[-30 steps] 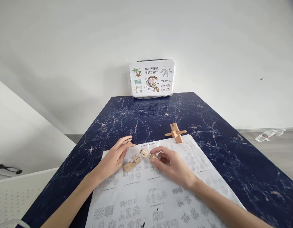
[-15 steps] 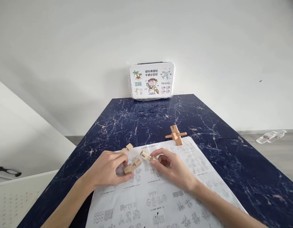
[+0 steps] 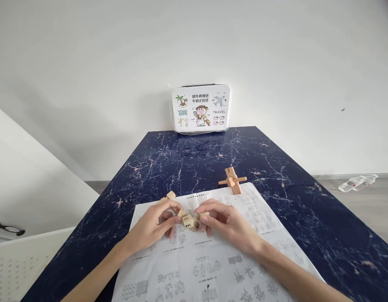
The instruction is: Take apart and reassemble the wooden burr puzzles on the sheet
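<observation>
My left hand (image 3: 153,226) and my right hand (image 3: 225,222) meet over a printed instruction sheet (image 3: 213,260), fingers pinched on notched wooden puzzle pieces (image 3: 189,220) held together between them. One piece shows a handwritten "3". Another loose wooden piece (image 3: 169,196) lies just beyond my left fingers at the sheet's far left corner. An assembled wooden cross (image 3: 232,180), also marked with a number, stands at the sheet's far edge to the right.
The sheet lies on a dark blue marble-patterned table (image 3: 275,176). A white illustrated box (image 3: 200,108) leans against the wall at the table's far end. A white perforated surface (image 3: 21,260) sits at lower left. A plastic bottle (image 3: 357,181) lies on the floor at right.
My left hand picked up the notched piece from the sheet and brought it against the piece marked "3" in my right hand. Both hands drew together. The loose piece became uncovered.
</observation>
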{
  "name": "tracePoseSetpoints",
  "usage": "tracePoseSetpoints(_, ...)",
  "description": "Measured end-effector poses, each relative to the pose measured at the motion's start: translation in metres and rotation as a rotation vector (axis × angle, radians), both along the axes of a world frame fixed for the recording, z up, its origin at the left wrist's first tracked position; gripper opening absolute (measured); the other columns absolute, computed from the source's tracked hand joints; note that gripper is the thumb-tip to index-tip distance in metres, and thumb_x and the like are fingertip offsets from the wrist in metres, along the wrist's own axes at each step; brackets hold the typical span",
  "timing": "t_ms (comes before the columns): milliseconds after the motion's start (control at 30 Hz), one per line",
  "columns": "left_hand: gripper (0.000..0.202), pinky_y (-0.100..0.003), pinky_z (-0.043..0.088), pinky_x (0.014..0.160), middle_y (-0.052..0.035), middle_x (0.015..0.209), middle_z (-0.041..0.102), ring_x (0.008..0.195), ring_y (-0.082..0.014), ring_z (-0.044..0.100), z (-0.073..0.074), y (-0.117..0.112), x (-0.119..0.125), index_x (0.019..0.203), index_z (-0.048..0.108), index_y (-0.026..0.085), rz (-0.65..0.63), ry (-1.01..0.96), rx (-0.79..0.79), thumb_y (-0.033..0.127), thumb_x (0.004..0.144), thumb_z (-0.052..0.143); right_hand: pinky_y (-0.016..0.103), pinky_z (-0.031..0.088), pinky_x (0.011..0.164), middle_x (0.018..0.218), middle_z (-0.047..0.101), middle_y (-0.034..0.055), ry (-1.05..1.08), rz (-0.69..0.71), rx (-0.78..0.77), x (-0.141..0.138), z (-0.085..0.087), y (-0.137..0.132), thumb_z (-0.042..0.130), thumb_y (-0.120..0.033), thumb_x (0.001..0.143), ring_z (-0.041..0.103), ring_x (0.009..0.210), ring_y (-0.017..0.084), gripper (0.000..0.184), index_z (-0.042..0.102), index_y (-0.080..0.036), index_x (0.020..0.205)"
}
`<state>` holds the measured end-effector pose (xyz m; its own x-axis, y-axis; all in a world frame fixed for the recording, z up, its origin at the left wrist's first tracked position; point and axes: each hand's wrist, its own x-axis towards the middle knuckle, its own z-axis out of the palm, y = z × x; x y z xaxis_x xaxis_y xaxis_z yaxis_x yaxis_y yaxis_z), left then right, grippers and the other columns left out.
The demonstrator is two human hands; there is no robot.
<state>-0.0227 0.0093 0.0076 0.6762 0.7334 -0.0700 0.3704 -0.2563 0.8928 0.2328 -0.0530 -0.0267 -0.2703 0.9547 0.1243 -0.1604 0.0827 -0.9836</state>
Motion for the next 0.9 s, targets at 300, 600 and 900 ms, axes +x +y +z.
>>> tracePoseSetpoints(300,0.03,-0.033,0.06,0.074,-0.0035,0.095,0.067,0.078,-0.018,0.07,0.003,-0.004,0.009,0.117,0.064,0.023,-0.038,-0.096,-0.105,0.05,0.106,0.059,0.035,0.058,0.076,0.08,0.074,0.0005,-0.004,0.043,-0.138,0.001,0.006,-0.001,0.079,-0.058,0.089,0.068,0.071,0.016,0.044,0.066,-0.022,0.112)
tracePoseSetpoints(600,0.029,-0.037,0.06,0.089,-0.0072,0.112,0.075,0.1,-0.0227,0.072,0.004,-0.008,0.01,0.121,0.071,0.025,-0.072,-0.035,-0.112,0.046,0.106,0.059,0.032,0.059,0.068,0.075,0.071,0.0007,-0.057,-0.019,-0.122,-0.006,0.006,-0.005,0.079,-0.061,0.089,0.067,0.067,0.015,0.044,0.069,-0.021,0.103)
tracePoseSetpoints(900,0.029,-0.037,0.058,0.091,-0.0082,0.116,0.08,0.107,-0.025,0.075,0.001,-0.011,0.013,0.125,0.073,0.025,-0.057,-0.077,-0.168,0.043,0.105,0.064,0.028,0.049,0.057,0.068,0.063,-0.0021,-0.105,-0.043,-0.108,-0.008,0.002,-0.008,0.075,-0.064,0.09,0.058,0.059,0.013,0.045,0.063,-0.021,0.091)
